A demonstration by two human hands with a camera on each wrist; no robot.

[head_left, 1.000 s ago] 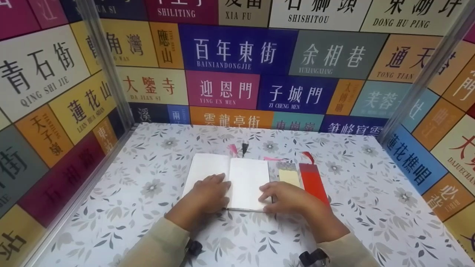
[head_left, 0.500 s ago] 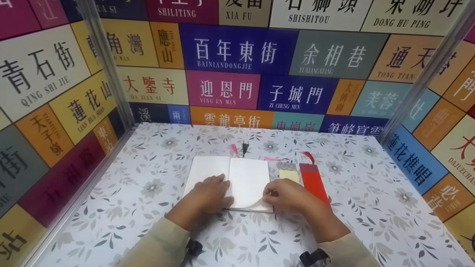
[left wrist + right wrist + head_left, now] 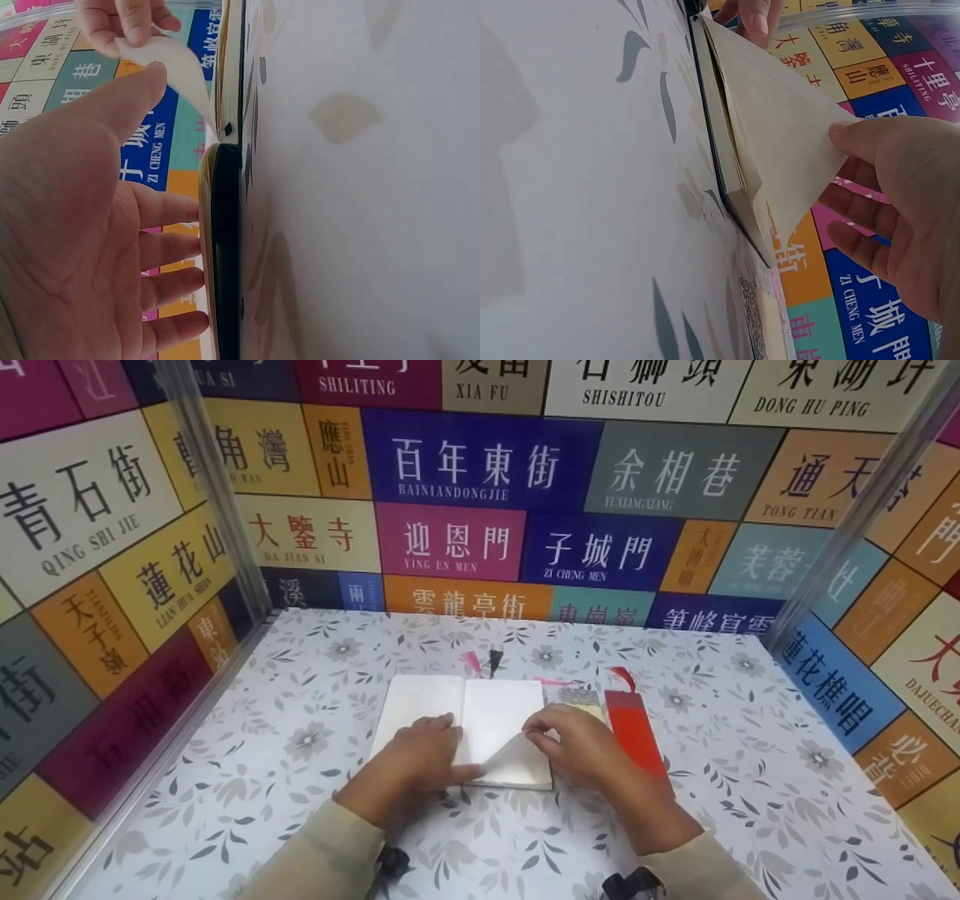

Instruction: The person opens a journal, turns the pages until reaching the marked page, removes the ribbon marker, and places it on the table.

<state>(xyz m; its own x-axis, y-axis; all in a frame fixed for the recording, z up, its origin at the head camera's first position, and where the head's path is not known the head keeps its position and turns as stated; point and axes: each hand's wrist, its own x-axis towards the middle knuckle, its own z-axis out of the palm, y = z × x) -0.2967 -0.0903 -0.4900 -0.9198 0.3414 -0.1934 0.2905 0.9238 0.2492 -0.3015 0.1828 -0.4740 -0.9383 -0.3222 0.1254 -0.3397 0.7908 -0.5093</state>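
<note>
An open notebook with blank pages lies flat in the middle of the flowered table. My left hand rests on its left page with straight fingers, the thumb reaching across the bottom edge. My right hand pinches the lower right corner of the right page and holds it lifted and curled toward the spine. In the right wrist view the raised page stands off the notebook's block, held by my right hand.
A yellowish bookmark and a red bookmark with a red tassel lie just right of the notebook. Pink and black ribbon tassels stick out above its spine. Walls of coloured street-name signs close in three sides.
My right hand has gone from resting on the right page's lower corner to pinching it and drawing it up and leftward. The left hand has stayed on the left page.
</note>
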